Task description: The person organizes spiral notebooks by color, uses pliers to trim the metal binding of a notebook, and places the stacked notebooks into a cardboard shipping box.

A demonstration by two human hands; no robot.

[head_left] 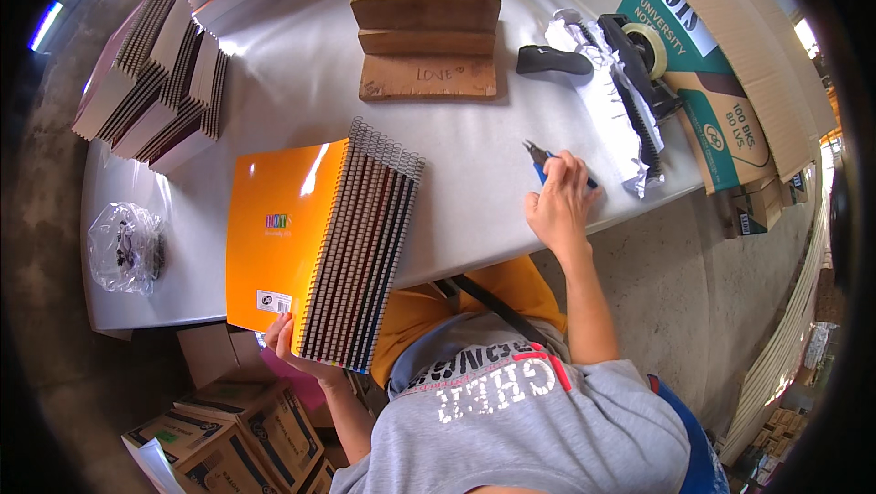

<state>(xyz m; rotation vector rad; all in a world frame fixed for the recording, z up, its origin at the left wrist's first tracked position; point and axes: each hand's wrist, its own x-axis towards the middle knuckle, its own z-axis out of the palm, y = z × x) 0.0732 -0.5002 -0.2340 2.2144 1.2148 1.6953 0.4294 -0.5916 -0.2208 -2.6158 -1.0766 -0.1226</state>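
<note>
A stack of spiral notebooks (278, 261) with an orange top cover leans over the table's near edge, its wire bindings facing right. My left hand (299, 346) grips the stack at its lower edge, thumb on the cover and the other fingers beneath. To the right, my right hand (559, 200) is closed over a small pair of blue-handled cutting pliers (537, 156) on the tabletop. The metal jaws point away from me, and one handle end shows past the fingers.
The white-covered table (456, 184) carries a stepped wooden stand (429, 61), a black object (554, 60), crumpled paper (607, 124) and a tape dispenser (643, 61). Notebook stacks (164, 83) and a plastic bag (126, 248) lie left. Cartons stand right (721, 134) and on the floor (242, 435).
</note>
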